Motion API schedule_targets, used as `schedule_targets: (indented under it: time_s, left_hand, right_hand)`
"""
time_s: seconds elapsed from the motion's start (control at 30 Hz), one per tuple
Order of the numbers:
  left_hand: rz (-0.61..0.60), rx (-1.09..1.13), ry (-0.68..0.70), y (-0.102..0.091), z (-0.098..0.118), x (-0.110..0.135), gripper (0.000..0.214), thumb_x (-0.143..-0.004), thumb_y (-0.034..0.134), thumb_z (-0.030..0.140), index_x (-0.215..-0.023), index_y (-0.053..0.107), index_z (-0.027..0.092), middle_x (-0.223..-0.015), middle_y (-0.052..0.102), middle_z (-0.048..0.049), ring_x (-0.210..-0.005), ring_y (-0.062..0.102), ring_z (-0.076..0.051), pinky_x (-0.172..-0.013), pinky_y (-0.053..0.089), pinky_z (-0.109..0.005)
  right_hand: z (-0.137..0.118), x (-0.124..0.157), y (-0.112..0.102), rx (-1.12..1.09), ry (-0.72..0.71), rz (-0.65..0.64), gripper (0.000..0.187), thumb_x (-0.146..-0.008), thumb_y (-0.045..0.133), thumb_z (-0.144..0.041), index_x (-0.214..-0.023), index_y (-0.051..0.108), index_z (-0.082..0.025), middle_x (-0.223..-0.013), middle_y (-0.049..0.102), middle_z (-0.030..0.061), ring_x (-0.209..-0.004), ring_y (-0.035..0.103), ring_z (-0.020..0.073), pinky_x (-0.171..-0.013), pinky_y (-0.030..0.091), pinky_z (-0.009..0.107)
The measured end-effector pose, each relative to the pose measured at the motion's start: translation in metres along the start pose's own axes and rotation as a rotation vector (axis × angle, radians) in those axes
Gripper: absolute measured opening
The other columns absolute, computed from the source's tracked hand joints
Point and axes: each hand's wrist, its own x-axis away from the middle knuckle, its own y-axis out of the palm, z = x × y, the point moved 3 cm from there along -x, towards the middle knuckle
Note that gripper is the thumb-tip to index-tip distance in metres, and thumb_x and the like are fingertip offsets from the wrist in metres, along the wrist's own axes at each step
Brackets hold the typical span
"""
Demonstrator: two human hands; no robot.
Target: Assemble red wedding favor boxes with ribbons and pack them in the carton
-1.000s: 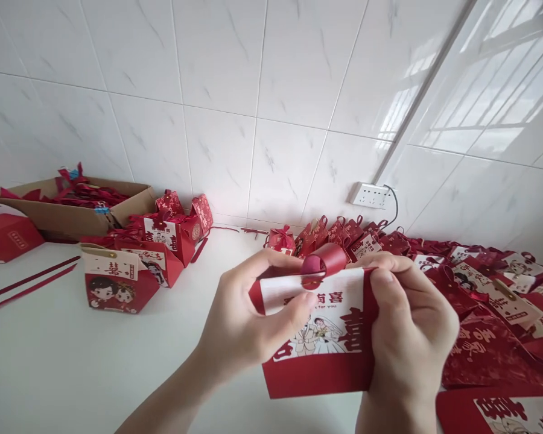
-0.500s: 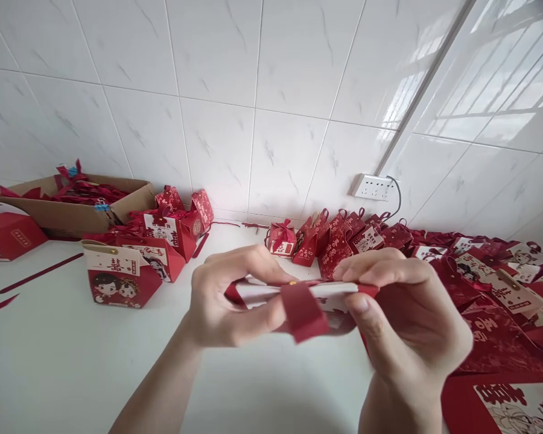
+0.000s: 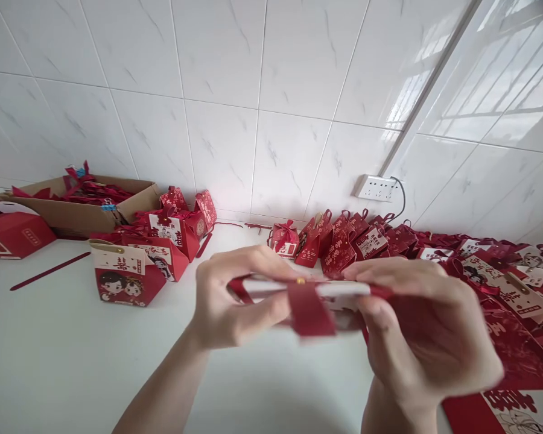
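Between my two hands, above the white table, is a red and white paper gift box (image 3: 344,290), seen from its top edge. A dark red strap (image 3: 311,310) with a small gold stud (image 3: 301,281) hangs over that edge toward me. My left hand (image 3: 235,298) pinches the box's left end, thumb below and fingers above. At the right end, my right hand (image 3: 416,319) is closed, thumb and fingertips on the box's edge; it is slightly blurred. The box's lower part is mostly hidden.
A cardboard carton (image 3: 67,217) of red ribbons stands at the back left, near a finished-looking red box (image 3: 127,277) with cartoon faces. Several red boxes (image 3: 344,241) line the wall, and more pile up at right. A socket strip (image 3: 379,188) is on the tiled wall.
My right hand has shifted right and slightly down along the box's edge. The hands and box sit a little further right, and the background has also slid slightly right.
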Motion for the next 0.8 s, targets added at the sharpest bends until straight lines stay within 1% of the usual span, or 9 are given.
schedule_targets:
  time_s: [0.07,0.1,0.13,0.2,0.27,0.37,0.57,0.7,0.8]
  left_hand:
    - [0.086,0.056,-0.293,0.008,-0.004,0.003,0.01,-0.066,0.076,0.029,-0.07,0.07,0.022,-0.057,0.067,-0.0004,-0.048,0.061,-0.015,-0.043,0.048,-0.026]
    - [0.106,0.089,-0.408,0.012,-0.005,0.004,0.014,-0.065,0.077,0.032,-0.068,0.069,0.021,-0.052,0.065,0.0009,-0.043,0.058,-0.014,-0.039,0.044,-0.024]
    - [0.115,0.121,-0.488,0.016,-0.006,0.005,0.016,-0.065,0.077,0.034,-0.068,0.068,0.02,-0.05,0.062,0.002,-0.041,0.055,-0.012,-0.037,0.041,-0.023]
    - [0.13,0.16,-0.57,0.02,-0.005,0.005,0.019,-0.065,0.077,0.036,-0.071,0.068,0.019,-0.047,0.058,0.0035,-0.04,0.051,-0.01,-0.038,0.039,-0.021]
    - [0.161,0.119,-0.587,0.021,-0.004,0.004,0.019,-0.066,0.075,0.035,-0.072,0.066,0.019,-0.046,0.054,0.0047,-0.041,0.048,-0.008,-0.039,0.037,-0.019]
    - [0.175,-0.004,-0.553,0.019,-0.001,0.002,0.017,-0.067,0.073,0.031,-0.065,0.063,0.017,-0.045,0.049,0.0056,-0.042,0.043,-0.006,-0.04,0.033,-0.017]
    - [0.113,-0.096,-0.52,0.014,-0.003,-0.001,0.016,-0.067,0.07,0.026,-0.056,0.061,0.017,-0.043,0.047,0.0066,-0.04,0.04,-0.005,-0.038,0.031,-0.016]
    - [0.034,-0.109,-0.5,0.011,-0.006,-0.004,0.014,-0.068,0.068,0.024,-0.058,0.061,0.017,-0.044,0.047,0.0072,-0.04,0.039,-0.004,-0.038,0.03,-0.015]
    - [0.008,-0.12,-0.489,0.009,-0.006,-0.005,0.015,-0.069,0.068,0.025,-0.059,0.061,0.017,-0.047,0.047,0.0073,-0.042,0.039,-0.004,-0.04,0.031,-0.015]
  right_hand:
    - [0.002,-0.001,0.002,0.011,0.119,0.078,0.01,-0.078,0.07,-0.021,-0.084,0.062,-0.024,-0.071,0.059,-0.0006,-0.062,0.057,0.0144,-0.051,0.046,0.028]
    - [0.002,-0.001,0.002,0.015,0.161,0.095,0.008,-0.079,0.068,-0.02,-0.083,0.062,-0.023,-0.069,0.058,-0.0015,-0.058,0.055,0.0121,-0.047,0.043,0.025]
    - [0.003,-0.001,0.003,0.02,0.218,0.096,0.006,-0.08,0.068,-0.021,-0.082,0.062,-0.023,-0.067,0.057,-0.0027,-0.054,0.052,0.01,-0.045,0.041,0.023]
    - [0.005,-0.002,0.003,0.022,0.287,0.095,0.007,-0.08,0.069,-0.025,-0.079,0.062,-0.022,-0.063,0.056,-0.0041,-0.049,0.049,0.0077,-0.042,0.038,0.021]
    - [0.007,-0.001,0.003,0.043,0.325,0.102,0.01,-0.08,0.069,-0.028,-0.078,0.063,-0.021,-0.063,0.057,-0.0039,-0.047,0.047,0.0072,-0.04,0.036,0.02]
    - [0.009,-0.001,0.004,0.071,0.357,0.106,0.013,-0.08,0.069,-0.032,-0.077,0.063,-0.02,-0.065,0.059,-0.0027,-0.049,0.049,0.0077,-0.041,0.036,0.02]
    - [0.01,-0.002,0.009,0.024,0.36,0.078,0.013,-0.08,0.068,-0.03,-0.076,0.06,-0.021,-0.066,0.058,-0.0024,-0.053,0.05,0.0082,-0.044,0.037,0.02]
    - [0.011,-0.001,0.01,0.017,0.367,0.07,0.014,-0.08,0.068,-0.031,-0.076,0.06,-0.021,-0.067,0.057,-0.0018,-0.054,0.049,0.0087,-0.044,0.037,0.02]
    - [0.011,0.0,0.011,0.028,0.367,0.071,0.014,-0.08,0.068,-0.031,-0.076,0.06,-0.02,-0.069,0.057,-0.0011,-0.055,0.049,0.0093,-0.045,0.036,0.021]
